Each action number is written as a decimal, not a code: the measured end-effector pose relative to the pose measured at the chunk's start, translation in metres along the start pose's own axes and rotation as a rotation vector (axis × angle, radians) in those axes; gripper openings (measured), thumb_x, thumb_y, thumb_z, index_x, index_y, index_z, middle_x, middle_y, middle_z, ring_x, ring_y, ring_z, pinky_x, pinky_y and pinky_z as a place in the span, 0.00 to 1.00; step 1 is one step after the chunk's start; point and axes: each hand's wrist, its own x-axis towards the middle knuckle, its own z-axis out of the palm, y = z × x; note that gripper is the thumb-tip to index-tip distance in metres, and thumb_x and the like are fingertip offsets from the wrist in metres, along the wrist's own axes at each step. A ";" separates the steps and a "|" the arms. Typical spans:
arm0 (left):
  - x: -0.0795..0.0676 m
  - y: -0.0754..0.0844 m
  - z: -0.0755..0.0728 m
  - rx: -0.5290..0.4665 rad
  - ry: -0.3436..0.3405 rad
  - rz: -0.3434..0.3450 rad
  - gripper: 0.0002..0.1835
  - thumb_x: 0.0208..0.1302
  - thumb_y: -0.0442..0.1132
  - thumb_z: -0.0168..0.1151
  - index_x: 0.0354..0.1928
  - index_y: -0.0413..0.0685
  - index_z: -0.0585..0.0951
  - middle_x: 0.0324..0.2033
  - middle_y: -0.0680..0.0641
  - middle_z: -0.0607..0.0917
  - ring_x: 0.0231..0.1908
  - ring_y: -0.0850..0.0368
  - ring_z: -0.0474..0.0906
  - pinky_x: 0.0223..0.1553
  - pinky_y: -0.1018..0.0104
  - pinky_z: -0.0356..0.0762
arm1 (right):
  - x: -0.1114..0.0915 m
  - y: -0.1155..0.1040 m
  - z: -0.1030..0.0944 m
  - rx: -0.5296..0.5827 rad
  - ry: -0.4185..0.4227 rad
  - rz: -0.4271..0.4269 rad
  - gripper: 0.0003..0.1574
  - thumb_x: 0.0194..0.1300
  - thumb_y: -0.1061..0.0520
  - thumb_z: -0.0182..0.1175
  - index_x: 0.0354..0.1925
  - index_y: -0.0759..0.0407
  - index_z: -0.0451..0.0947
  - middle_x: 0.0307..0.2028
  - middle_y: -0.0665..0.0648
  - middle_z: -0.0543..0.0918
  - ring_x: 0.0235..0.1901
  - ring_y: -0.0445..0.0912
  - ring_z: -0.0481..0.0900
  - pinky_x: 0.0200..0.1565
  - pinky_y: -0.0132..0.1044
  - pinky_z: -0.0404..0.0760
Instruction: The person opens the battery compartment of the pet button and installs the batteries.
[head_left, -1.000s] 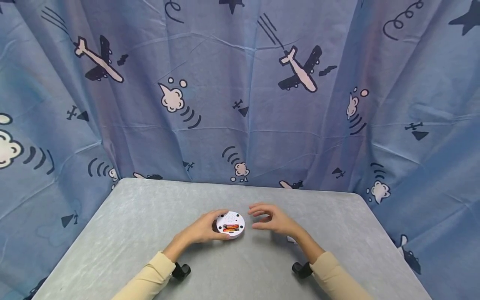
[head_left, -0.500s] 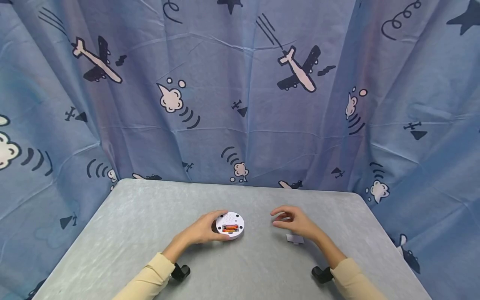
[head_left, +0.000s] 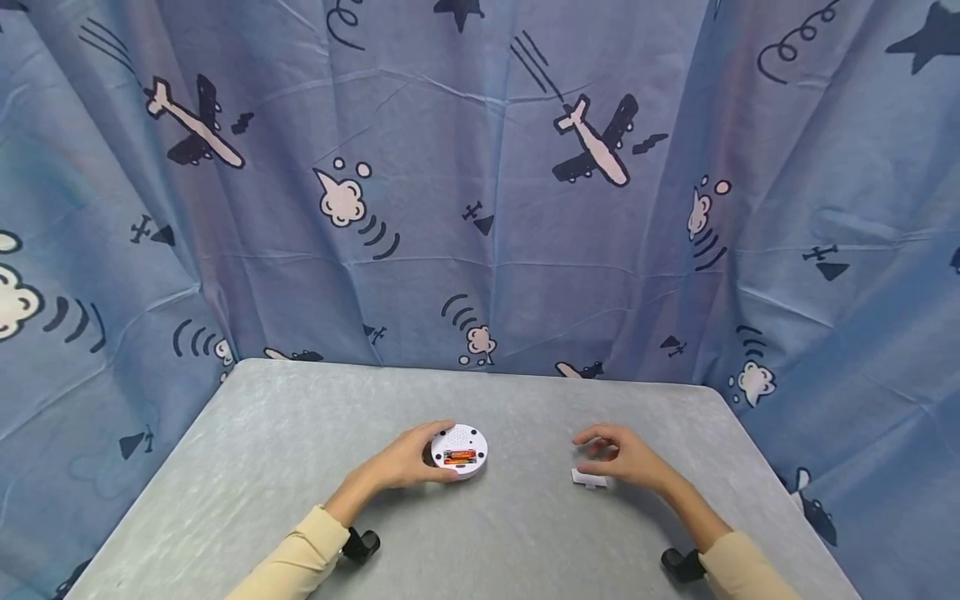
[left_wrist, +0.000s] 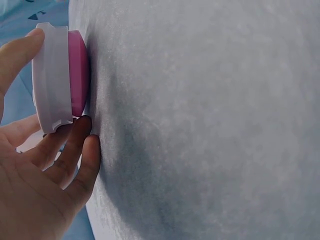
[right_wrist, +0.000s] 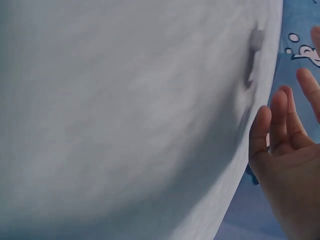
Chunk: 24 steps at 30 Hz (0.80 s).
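My left hand (head_left: 411, 457) grips a round white battery-powered device (head_left: 462, 435) by its edge, thumb and fingers on opposite sides. Its underside faces up, with two orange-red batteries (head_left: 460, 457) in an uncovered compartment. In the left wrist view, a pink part (left_wrist: 78, 75) shows below the white body (left_wrist: 52, 80), close over the table. On the right, my right hand (head_left: 626, 457) hovers with loosely bent fingers and nothing between them. A small white battery cover (head_left: 587, 479) with a tab lies on the table just below its fingertips; the right wrist view shows this cover (right_wrist: 256, 55) blurred, beyond the fingers.
Both hands work over a light grey table (head_left: 337, 400). A blue curtain (head_left: 420, 292) printed with planes and clouds hangs behind and beside it. Black camera mounts (head_left: 362, 546) sit at both wrists.
My right hand has moved right, away from the device, and now stands over the battery cover, which it partly hid before. The left hand and the device have stayed in place.
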 end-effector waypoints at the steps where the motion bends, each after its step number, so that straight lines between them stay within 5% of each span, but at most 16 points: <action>1: 0.000 0.000 0.000 -0.001 -0.001 -0.002 0.46 0.57 0.49 0.78 0.72 0.35 0.68 0.68 0.35 0.71 0.68 0.39 0.65 0.67 0.44 0.61 | -0.003 0.000 -0.001 -0.023 0.009 0.003 0.23 0.63 0.62 0.72 0.53 0.72 0.79 0.50 0.70 0.81 0.41 0.63 0.79 0.39 0.41 0.83; 13: 0.000 0.002 0.000 -0.006 -0.002 -0.012 0.46 0.57 0.50 0.78 0.72 0.36 0.68 0.67 0.36 0.72 0.67 0.40 0.67 0.66 0.43 0.62 | -0.034 0.004 0.006 -0.300 0.203 0.118 0.32 0.49 0.48 0.82 0.49 0.61 0.85 0.44 0.56 0.82 0.41 0.51 0.76 0.41 0.40 0.76; 24: 0.001 0.000 0.001 0.005 -0.002 -0.015 0.47 0.57 0.51 0.78 0.72 0.36 0.68 0.66 0.37 0.73 0.65 0.42 0.68 0.65 0.44 0.64 | -0.040 -0.004 0.025 -0.359 0.358 0.173 0.32 0.42 0.48 0.85 0.44 0.59 0.85 0.39 0.54 0.79 0.37 0.50 0.74 0.39 0.40 0.73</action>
